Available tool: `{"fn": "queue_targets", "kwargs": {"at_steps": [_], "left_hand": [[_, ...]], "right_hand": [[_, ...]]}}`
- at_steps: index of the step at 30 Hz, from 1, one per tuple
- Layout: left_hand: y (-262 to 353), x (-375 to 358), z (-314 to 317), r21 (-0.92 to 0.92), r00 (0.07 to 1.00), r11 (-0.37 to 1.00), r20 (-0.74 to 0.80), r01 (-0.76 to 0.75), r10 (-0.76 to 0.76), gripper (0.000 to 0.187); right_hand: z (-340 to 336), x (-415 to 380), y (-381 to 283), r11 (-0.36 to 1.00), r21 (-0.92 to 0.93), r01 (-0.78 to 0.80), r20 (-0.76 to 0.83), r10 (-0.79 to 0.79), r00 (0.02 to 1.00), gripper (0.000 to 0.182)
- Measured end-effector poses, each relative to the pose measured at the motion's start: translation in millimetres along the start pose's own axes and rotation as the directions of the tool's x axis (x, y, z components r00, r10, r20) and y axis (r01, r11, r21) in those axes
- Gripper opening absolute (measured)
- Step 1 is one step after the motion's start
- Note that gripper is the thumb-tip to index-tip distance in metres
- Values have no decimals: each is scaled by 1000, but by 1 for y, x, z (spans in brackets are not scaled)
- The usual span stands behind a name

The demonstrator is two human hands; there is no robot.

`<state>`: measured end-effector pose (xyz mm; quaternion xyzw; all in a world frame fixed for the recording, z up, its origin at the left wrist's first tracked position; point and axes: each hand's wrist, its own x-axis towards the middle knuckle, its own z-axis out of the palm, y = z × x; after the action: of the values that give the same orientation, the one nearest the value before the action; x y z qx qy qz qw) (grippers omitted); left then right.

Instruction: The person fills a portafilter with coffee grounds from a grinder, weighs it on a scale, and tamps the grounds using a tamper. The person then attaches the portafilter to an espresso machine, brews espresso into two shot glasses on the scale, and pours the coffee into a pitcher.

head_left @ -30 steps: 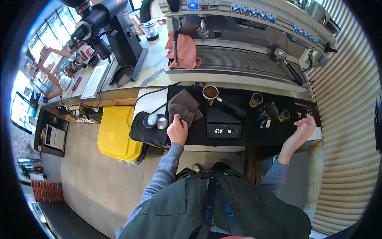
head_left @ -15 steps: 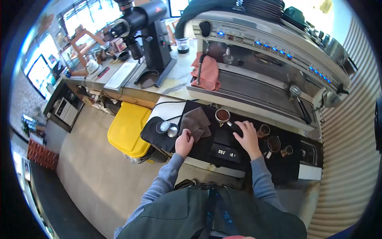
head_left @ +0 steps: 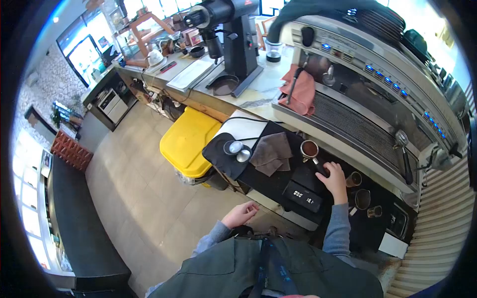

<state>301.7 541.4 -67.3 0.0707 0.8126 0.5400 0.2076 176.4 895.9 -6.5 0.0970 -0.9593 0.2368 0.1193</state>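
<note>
the right hand [head_left: 336,181] is closed around the black handle of the steel portafilter [head_left: 311,150], whose round basket of dark ground coffee rests on the black counter mat [head_left: 271,181], just beside the black digital scale [head_left: 303,193] and the crumpled grey-brown cloth [head_left: 272,155]. the left hand [head_left: 240,214] hangs loosely open in front of the body, off the counter, holding nothing. to handle the portafilter well, the grip looks best kept firm on the handle with the basket level, so the loose grounds stay inside the rim. the small glasses and steel pitcher [head_left: 362,198] stand near the wrist, so any lift should go straight up and clear of them.
</note>
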Motion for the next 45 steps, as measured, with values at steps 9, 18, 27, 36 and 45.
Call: {"fn": "queue_targets", "kwargs": {"at_steps": [9, 18, 27, 36, 45], "left_hand": [[-18, 7, -42, 120, 951, 988, 304, -103, 62, 28], [-57, 9, -129, -37, 846, 998, 529, -59, 70, 35], [-108, -8, -160, -745, 824, 481, 561, 462, 78, 55], [-118, -7, -175, -779, 776, 122, 626, 616, 79, 43], [-155, 13, -183, -558, 916, 738, 342, 379, -211, 32]], "right_hand": [[20, -20, -9, 992, 55, -117, -65, 121, 991, 40], [97, -59, -216, 687, 610, -395, 290, 271, 918, 33], [218, -53, -347, 743, 532, -407, 176, 373, 911, 23], [271, -55, -369, 751, 549, -367, -33, 458, 888, 22], [244, -41, -338, 991, 128, -43, 335, -2, 942, 39]]}}
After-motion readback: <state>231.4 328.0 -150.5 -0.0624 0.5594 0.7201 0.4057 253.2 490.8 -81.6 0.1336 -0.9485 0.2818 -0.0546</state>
